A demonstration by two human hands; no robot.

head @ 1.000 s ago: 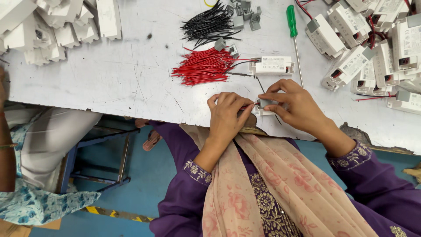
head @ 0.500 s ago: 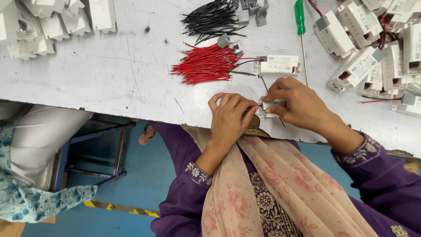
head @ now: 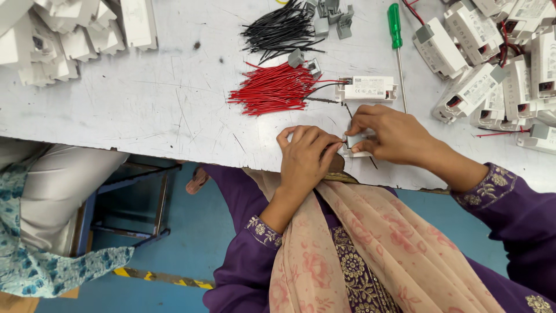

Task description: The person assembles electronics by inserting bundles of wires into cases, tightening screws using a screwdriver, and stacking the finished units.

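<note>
My left hand [head: 304, 157] and my right hand [head: 389, 135] meet at the near edge of a worn white table [head: 145, 98]. Between their fingertips they pinch a small white box-shaped unit with a grey end cap [head: 354, 143]; a thin dark wire runs from it. Just beyond my right hand lies another white unit [head: 366, 88] with wires attached. A bundle of short red wires [head: 271, 90] lies past my left hand, with a bundle of black wires [head: 280, 30] farther back.
A green-handled screwdriver [head: 396, 40] lies at the back right. Several white units with grey caps [head: 492, 58] are piled at the right, white casings [head: 63, 35] at the back left, and grey caps [head: 335, 11] near the black wires. Another person sits at the left [head: 40, 203].
My hands have stayed together on the small unit at the table's edge, with only slight finger shifts. The view has drifted a little.
</note>
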